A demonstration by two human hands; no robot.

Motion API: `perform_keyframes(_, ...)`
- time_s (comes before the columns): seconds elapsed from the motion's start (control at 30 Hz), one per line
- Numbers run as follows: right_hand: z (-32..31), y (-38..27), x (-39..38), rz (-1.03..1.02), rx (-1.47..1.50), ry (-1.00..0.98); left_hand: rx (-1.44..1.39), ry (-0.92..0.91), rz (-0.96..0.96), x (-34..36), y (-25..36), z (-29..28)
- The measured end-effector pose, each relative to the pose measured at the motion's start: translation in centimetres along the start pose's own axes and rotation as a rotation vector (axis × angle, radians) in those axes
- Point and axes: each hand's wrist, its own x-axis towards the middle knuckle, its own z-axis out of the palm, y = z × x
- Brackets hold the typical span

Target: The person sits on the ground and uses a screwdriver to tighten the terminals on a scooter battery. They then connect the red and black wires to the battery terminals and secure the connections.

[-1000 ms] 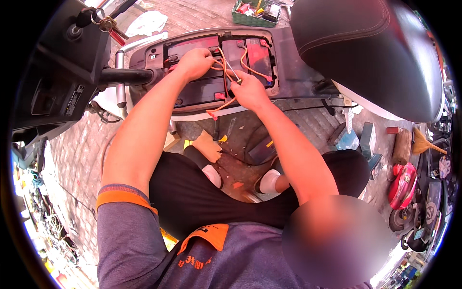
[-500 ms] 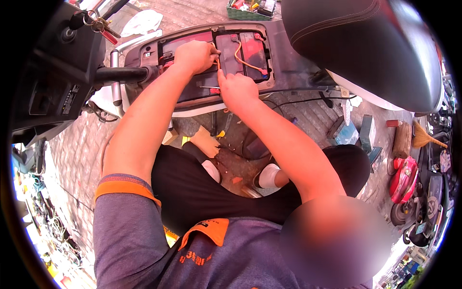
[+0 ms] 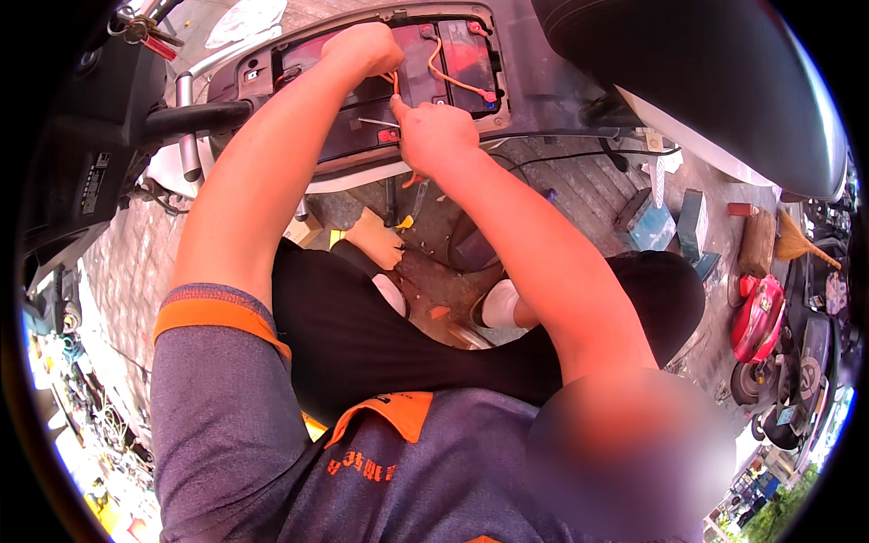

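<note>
The scooter's battery compartment (image 3: 501, 80) lies open at the far side, packed with dark, glossy, red-tinged batteries (image 3: 463, 68). The right hand (image 3: 439, 136), near, grips a screwdriver (image 3: 377, 122), its slim metal shaft pointing left. The left hand (image 3: 367, 49), farther, curls over thin orange wires (image 3: 395, 82); whether it pinches them, I cannot tell.

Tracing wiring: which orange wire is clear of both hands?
The wire curving across the batteries toward the seat; the others run by the left hand and right hand.
</note>
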Motion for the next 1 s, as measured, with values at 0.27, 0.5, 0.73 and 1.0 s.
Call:
perform_keyframes(0.27,1.5,5.0,-6.3,0.086,0.26,0.193,-0.09,0.142,0.094,0.2,-1.4,1.6)
perform_keyframes(0.5,0.0,5.7,-7.7,-0.056,0.301,0.46,-0.039,0.176,0.193,-2.6,-0.6,1.1)
perform_keyframes(0.73,-2.2,6.9,-2.4,-0.273,-0.227,0.209,0.054,0.247,0.386,-4.5,-2.4,2.1)
perform_keyframes(1.0,-2.0,5.9,0.3,-0.366,-0.29,0.225,-0.008,0.361,0.62,-7.8,-4.4,4.9)
